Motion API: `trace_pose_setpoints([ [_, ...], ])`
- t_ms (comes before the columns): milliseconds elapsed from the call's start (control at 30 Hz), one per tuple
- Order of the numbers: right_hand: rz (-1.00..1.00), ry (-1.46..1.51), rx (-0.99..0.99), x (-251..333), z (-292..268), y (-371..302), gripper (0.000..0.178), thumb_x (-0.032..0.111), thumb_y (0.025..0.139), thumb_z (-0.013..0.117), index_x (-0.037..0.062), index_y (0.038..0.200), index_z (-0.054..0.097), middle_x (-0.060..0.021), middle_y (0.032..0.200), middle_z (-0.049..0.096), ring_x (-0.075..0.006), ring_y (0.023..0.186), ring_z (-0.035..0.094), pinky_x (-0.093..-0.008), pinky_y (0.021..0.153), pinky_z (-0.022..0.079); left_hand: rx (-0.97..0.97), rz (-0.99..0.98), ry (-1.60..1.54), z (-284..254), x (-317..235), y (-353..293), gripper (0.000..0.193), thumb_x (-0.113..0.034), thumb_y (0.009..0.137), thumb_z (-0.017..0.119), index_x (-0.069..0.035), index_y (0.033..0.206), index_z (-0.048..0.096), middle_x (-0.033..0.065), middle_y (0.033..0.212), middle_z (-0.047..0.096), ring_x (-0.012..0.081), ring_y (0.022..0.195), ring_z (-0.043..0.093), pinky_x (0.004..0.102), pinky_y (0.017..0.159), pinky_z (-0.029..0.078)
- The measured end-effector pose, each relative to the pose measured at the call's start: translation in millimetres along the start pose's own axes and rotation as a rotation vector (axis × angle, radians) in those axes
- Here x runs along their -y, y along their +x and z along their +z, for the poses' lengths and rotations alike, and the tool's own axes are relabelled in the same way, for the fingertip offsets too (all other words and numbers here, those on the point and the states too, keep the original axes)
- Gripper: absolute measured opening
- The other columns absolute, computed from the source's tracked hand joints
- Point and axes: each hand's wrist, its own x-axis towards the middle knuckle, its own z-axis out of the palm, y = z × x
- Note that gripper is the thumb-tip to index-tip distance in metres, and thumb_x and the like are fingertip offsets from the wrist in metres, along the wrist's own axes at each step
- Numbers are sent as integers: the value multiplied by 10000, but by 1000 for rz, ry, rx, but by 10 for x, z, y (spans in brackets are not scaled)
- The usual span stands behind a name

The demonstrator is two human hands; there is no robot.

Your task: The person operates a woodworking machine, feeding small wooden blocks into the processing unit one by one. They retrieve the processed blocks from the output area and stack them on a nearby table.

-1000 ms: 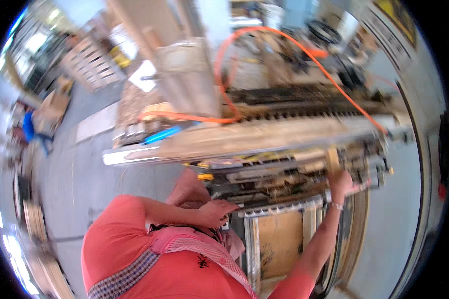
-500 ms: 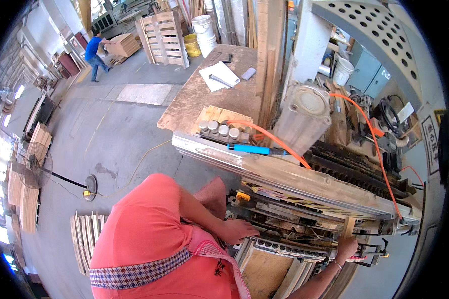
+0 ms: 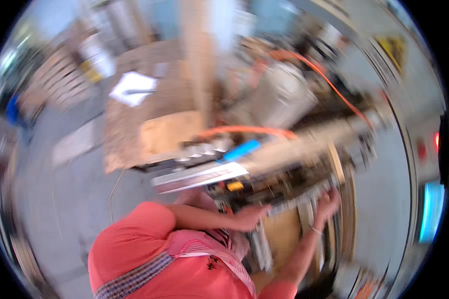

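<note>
Motion blurs this view. My right hand (image 3: 327,203) is closed at the near end of a short pale wooden strip (image 3: 336,163), which slants across the right part of a long machine (image 3: 279,188). Its fingertips are smeared. Further left, my left hand (image 3: 250,217) lies along the machine's near edge, fingers stretched out and holding nothing I can see. A yellow knob (image 3: 235,186) sits on the machine beyond that hand. Below and between my forearms is a flat brown wooden panel (image 3: 283,230).
Behind the machine, a brown worktable (image 3: 127,119) carries white paper (image 3: 133,88). Round metal-capped parts (image 3: 204,149), a blue tool (image 3: 240,150) and orange hoses (image 3: 329,82) lie along the machine's top. A wooden post (image 3: 197,60) stands beyond. Another person in blue (image 3: 16,112) is at the far left.
The whole view has swung, putting the worktable further left and a lit screen at the right. My hands appear closer together; my right hand stays at the strip's near end.
</note>
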Motion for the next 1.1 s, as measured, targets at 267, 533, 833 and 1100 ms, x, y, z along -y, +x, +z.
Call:
trace_pose_setpoints([
  [267,269,-292,-193,423,-716,-2838,263,120,711,719,48,947,629,-103,825,628,-205,642,615,-317,598,500,-102,133,61,72,124,39,579,55,752,428,17,1324,343,247,1272,461,378,1179,448,405,1007,343],
  [533,606,-463,-460,661,-1284,-4597,202,170,733,703,52,882,636,-110,781,608,-259,680,616,-350,604,490,-29,102,55,111,231,33,583,29,810,444,-21,1370,292,232,1338,404,365,1249,379,386,1034,291],
  [833,998,-875,-708,273,-2405,-5977,152,220,741,672,92,823,668,-89,720,643,-251,671,633,-351,614,494,-60,89,48,109,301,108,580,42,803,444,-60,1360,320,206,1287,464,345,1175,458,363,990,332],
  [1100,1272,-1058,-639,-79,-3077,-6679,245,230,716,677,107,925,645,-80,928,631,-264,847,615,-383,737,491,-62,5,66,109,189,113,555,31,833,436,-71,1368,330,177,1316,452,307,1190,456,349,986,331],
])
